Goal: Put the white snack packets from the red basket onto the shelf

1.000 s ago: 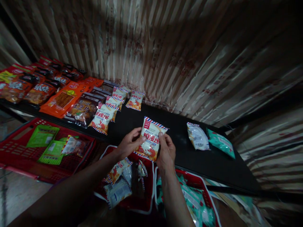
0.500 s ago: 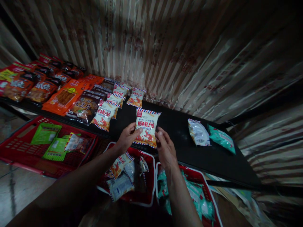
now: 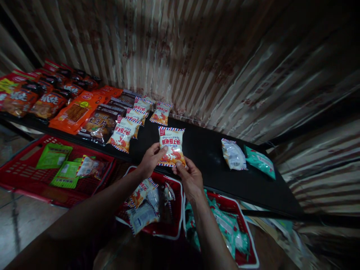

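Between my hands, over the black shelf (image 3: 202, 150), is a white and orange snack bag (image 3: 171, 144) with a striped top edge and red lettering facing up. My left hand (image 3: 153, 159) grips its left side, thumb on the front. My right hand (image 3: 189, 176) pinches the lower right corner, thumb on top and fingers beneath. Just left of it, matching snack bags (image 3: 123, 133) lie in an overlapping row, and one more bag (image 3: 161, 113) rests behind. Below my hands, a red basket (image 3: 178, 225) with a white rim holds more such bags.
Brown potato-slice packs (image 3: 98, 122), an orange pack (image 3: 74, 112) and dark red packs (image 3: 46, 105) fill the shelf's left. At right lie a face-down bag (image 3: 234, 154) and a teal bag (image 3: 260, 162). Another basket (image 3: 251, 240) holds teal bags; a red basket (image 3: 17, 180) holds green packs.
My right hand has closed from loosely beside the bag onto its lower right corner. The bag has shifted slightly left and up, still in my left hand.
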Demonstrator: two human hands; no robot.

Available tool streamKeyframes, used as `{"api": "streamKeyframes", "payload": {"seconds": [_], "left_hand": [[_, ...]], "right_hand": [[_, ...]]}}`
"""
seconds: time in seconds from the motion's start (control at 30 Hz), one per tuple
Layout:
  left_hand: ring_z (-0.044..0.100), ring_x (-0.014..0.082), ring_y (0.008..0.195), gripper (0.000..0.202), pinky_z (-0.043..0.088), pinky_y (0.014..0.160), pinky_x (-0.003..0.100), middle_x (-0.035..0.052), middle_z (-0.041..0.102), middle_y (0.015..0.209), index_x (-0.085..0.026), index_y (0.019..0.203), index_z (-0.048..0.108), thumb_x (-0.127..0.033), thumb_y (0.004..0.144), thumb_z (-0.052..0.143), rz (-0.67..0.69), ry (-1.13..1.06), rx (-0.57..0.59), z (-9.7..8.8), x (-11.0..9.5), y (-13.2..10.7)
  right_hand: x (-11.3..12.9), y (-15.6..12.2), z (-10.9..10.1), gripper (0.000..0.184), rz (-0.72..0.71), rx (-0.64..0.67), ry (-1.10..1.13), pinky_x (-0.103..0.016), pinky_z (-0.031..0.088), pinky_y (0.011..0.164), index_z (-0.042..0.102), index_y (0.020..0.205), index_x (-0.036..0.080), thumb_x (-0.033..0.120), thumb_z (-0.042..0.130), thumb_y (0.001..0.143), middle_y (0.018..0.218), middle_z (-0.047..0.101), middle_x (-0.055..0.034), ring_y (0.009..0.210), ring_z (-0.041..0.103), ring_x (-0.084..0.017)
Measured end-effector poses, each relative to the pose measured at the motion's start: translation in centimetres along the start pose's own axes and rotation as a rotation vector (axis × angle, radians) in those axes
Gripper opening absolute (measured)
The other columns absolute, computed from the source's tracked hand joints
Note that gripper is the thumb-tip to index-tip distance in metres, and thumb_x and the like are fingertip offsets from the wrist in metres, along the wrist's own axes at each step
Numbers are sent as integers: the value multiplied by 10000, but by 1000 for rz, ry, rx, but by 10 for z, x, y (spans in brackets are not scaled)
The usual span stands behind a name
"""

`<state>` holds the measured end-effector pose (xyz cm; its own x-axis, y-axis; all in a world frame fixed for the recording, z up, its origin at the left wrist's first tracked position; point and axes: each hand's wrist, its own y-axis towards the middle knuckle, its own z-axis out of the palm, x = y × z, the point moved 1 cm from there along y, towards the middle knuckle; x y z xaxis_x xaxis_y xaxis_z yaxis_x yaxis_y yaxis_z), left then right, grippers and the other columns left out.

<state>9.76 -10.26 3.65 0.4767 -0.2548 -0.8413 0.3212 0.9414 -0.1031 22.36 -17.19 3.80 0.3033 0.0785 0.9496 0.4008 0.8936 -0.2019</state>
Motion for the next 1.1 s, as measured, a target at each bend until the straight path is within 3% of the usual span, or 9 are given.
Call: {"api": "streamKeyframes", "payload": {"seconds": [0.3,0.63,0.73,0.87,0.93,1.1], "left_hand": [[654,216,844,441,492,812,358,66,702,882,-139,997,608,-416,679,739,-30,15,1,-3,-4,0],[655,211,812,511,495,798,364,63,695,873,-143,1015,584,-423,630,768,-51,8,-15,-5,-7,4],[644,195,821,567,493,772,333,63,683,912,-149,1073,547,-387,616,783,2,60,-44,-7,-10,6],[623,167,842,543,486,725,274,49,660,948,-178,1120,519,-305,650,758,133,72,-4,-7,-14,6],[616,158,841,502,479,705,254,48,657,972,-186,1108,530,-256,657,739,175,62,14,-7,-15,6],[613,189,903,382,458,731,261,55,673,990,-170,1012,603,-168,638,678,100,-51,74,-6,-20,2]], "right_hand": [[1,-1,2,492,3,2,-12,-180,474,488,658,998,172,342,822,566,652,658,37,498,569,-67],[4,-1,6,540,-69,-66,-135,-235,502,535,654,1062,170,412,779,596,758,695,9,536,578,-94],[9,-4,6,497,-250,-123,-302,-287,532,614,656,1102,172,432,707,682,864,708,-29,643,619,-141],[16,-13,7,337,-762,-88,-657,-289,517,710,655,1138,215,273,588,813,892,673,-53,774,619,-159],[16,-17,7,365,-978,-63,-799,-267,506,681,629,1180,254,178,543,834,859,628,-47,752,599,-144],[9,-20,4,534,-1195,-27,-1071,-256,484,633,506,1303,330,84,518,829,838,538,-27,728,543,-139]]}}
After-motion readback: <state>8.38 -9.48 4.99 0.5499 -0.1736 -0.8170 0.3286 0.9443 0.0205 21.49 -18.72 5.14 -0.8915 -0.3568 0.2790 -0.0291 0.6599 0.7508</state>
